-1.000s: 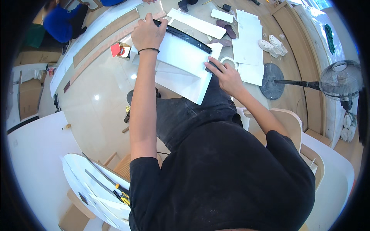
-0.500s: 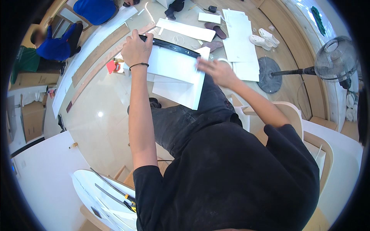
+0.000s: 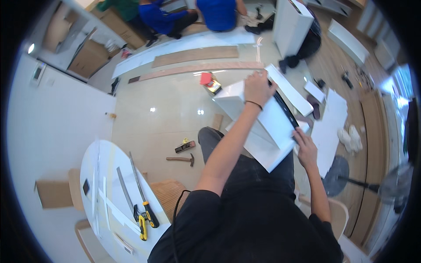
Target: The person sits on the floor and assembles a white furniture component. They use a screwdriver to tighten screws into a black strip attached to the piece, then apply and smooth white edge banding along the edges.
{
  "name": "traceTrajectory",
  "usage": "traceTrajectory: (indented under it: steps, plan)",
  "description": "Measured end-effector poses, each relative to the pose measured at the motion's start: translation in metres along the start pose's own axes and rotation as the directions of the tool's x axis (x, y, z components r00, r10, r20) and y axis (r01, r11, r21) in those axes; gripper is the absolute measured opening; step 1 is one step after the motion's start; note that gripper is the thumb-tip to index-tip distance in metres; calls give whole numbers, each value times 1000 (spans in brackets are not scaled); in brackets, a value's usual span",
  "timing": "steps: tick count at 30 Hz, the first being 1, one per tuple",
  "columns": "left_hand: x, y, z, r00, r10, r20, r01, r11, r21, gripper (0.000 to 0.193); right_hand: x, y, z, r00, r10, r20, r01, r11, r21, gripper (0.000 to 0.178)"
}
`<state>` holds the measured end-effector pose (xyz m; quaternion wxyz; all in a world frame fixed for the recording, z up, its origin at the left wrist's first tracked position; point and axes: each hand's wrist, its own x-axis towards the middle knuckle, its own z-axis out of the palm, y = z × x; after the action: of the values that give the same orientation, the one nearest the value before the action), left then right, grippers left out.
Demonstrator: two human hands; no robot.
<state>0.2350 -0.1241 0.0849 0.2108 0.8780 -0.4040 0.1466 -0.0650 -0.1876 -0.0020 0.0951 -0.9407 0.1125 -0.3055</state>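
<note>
My L fingers (image 3: 262, 76) clasp blk rail's (image 3: 286, 109) 11 o'clock end; R fingers (image 3: 301, 135) at 5, hold unclear; white box (image 3: 275, 124) prob stiff, grip edges

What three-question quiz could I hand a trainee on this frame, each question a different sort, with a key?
1. Multiple choice: which of the person's hands is at the upper end of the black strip on the white assembly? A) right; B) left; C) neither.
2. True or false: the hammer lies on the floor.
3. Fill in: the long-bladed tool's black-and-yellow handle rests on the white ___.

Key:
1. B: the left hand is there; the right hand is by the lower end.
2. True.
3. Table.
</note>
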Motion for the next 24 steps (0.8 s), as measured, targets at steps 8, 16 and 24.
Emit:
traceTrajectory:
  steps: [8,16,24]
  plan:
    - [-2,3,0,1000,-9,-17,9,1000,-23,39,3,11,-2,963,205,174,-188,976,-108,76]
    - [0,-1,1,998,27,-52,-31,995,-93,46,6,13,-4,925,250,288,-180,952,-248,80]
    - [-4,0,3,996,71,-62,-67,995,70,42,-4,6,-10,934,234,271,-183,963,-200,76]
